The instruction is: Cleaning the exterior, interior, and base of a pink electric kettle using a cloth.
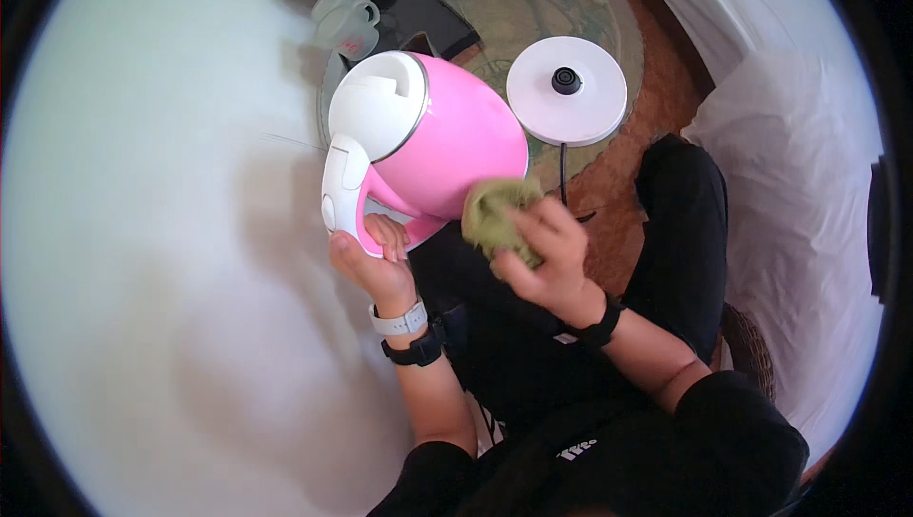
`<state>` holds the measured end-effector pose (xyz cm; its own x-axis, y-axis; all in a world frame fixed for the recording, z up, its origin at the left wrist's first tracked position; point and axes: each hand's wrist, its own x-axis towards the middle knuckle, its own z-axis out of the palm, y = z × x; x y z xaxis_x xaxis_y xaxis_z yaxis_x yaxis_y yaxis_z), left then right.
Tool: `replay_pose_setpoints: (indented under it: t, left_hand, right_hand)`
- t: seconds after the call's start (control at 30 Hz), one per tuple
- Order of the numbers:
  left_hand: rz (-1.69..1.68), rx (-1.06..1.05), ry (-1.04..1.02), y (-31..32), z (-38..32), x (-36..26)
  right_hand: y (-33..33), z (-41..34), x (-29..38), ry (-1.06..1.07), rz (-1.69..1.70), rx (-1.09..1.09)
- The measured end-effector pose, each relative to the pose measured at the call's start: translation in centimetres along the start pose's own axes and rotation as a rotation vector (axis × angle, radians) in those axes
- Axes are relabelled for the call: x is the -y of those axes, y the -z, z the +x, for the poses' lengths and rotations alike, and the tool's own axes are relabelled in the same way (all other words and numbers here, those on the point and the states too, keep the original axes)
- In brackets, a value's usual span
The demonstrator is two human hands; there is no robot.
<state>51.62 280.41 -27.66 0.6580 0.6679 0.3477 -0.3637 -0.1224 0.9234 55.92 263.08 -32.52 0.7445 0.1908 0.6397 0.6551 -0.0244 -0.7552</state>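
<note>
A pink electric kettle (456, 135) with a white lid and a pink-and-white handle is held tilted above my lap. My left hand (378, 256) grips the lower end of its handle. In my right hand (546, 253), somewhat blurred, is a crumpled green cloth (499, 217), which lies against the kettle's side near the base. The white round power base (592, 107) of the kettle, with a black connector in its middle, rests on a round glass table. A black cord runs from it towards me.
Translucent measuring cups (349, 28) and a flat black object (421, 10) stand at the back left of the glass table (613, 3). A pale wall (157, 160) rises close on the left. White fabric (792, 182) covers something on the right.
</note>
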Motion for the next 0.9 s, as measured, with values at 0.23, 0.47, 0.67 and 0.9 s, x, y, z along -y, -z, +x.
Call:
replay_pose_setpoints:
  t: [0.23, 0.47, 0.67, 0.9]
  left_hand:
    - [0.071, 0.004, 0.022, 0.0, 0.2, 0.4]
    - [-0.035, 0.014, 0.0, -0.3, -0.1, 0.3]
    - [0.035, 0.056, -0.037, 0.0, -0.2, 0.3]
    - [0.043, 0.024, -0.021, -0.1, -0.2, 0.3]
  right_hand:
    - [-0.2, 7.9, 0.8, -0.062, 0.07, -0.08]
    - [-1.1, -0.3, -0.9, -0.004, -0.152, 0.057]
    - [0.9, 2.6, 0.6, -0.147, 0.033, 0.022]
    - [2.2, 7.5, 0.9, -0.094, 0.083, 0.323]
